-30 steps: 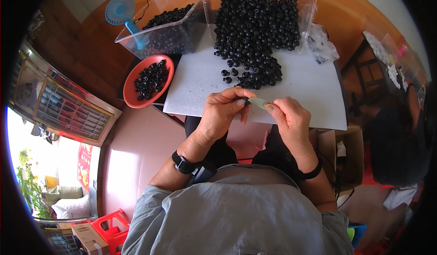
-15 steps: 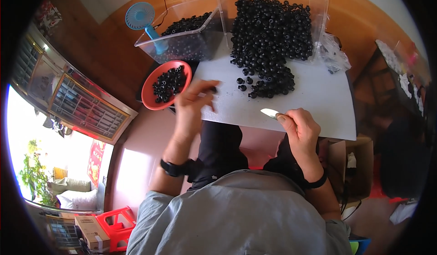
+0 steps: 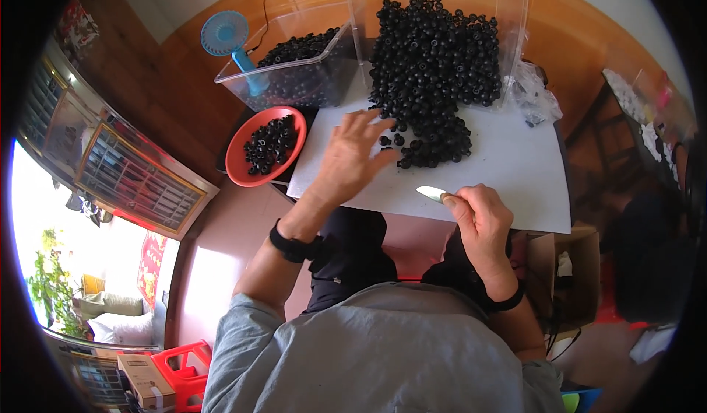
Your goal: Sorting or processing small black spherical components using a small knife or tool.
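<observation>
A small pale blade [image 3: 429, 192], like a knife's, sticks out to the left from the closed fingers of my right hand [image 3: 484, 220], above the table's near edge; its handle is hidden in the grip. My left hand [image 3: 349, 155] is over the white tabletop with fingers spread, their tips beside the near left fringe of a heap of small round black parts [image 3: 434, 67]. A few loose parts [image 3: 392, 140] lie by its fingers. To the left, an orange-red bowl [image 3: 234, 164] contains more black parts [image 3: 271, 144].
Behind the bowl stands a clear plastic bin [image 3: 294, 85] of black parts, with a blue fan [image 3: 225, 36] at its rim. A tipped clear bin [image 3: 515, 22] surrounds the heap's back. A crumpled plastic bag [image 3: 535, 96] lies at right. Below is a cardboard box [image 3: 543, 266].
My left hand has moved right, from beside the bowl to the edge of the heap, and a dark part seen at its fingers no longer shows. My right hand barely moved.
</observation>
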`<state>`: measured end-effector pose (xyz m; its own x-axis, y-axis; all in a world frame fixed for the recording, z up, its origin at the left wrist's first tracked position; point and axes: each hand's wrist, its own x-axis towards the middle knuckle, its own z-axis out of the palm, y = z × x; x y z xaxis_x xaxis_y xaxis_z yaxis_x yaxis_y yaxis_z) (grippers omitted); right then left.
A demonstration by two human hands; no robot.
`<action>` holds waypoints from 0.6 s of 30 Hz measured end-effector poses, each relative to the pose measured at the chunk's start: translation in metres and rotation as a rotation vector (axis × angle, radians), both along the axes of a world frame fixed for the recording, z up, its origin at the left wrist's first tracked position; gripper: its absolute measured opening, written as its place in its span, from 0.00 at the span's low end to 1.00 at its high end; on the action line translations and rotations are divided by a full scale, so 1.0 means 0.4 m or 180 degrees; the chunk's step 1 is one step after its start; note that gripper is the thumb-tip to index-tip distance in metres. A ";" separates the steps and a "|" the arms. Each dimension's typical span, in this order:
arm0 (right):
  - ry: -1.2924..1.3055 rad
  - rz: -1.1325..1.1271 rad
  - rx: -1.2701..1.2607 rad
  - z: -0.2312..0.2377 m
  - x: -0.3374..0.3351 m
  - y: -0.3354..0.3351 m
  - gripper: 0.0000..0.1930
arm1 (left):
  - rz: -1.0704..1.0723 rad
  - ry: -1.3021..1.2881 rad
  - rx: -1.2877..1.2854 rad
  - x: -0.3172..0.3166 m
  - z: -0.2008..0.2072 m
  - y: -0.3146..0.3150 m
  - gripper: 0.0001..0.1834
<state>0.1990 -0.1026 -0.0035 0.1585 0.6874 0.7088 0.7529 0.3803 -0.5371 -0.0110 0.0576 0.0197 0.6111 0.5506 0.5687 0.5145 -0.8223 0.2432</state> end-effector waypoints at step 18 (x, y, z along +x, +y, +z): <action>-0.0057 -0.0044 0.0180 -0.013 0.009 0.006 0.09 | -0.0637 -0.0008 -0.0336 0.006 -0.031 -0.034 0.26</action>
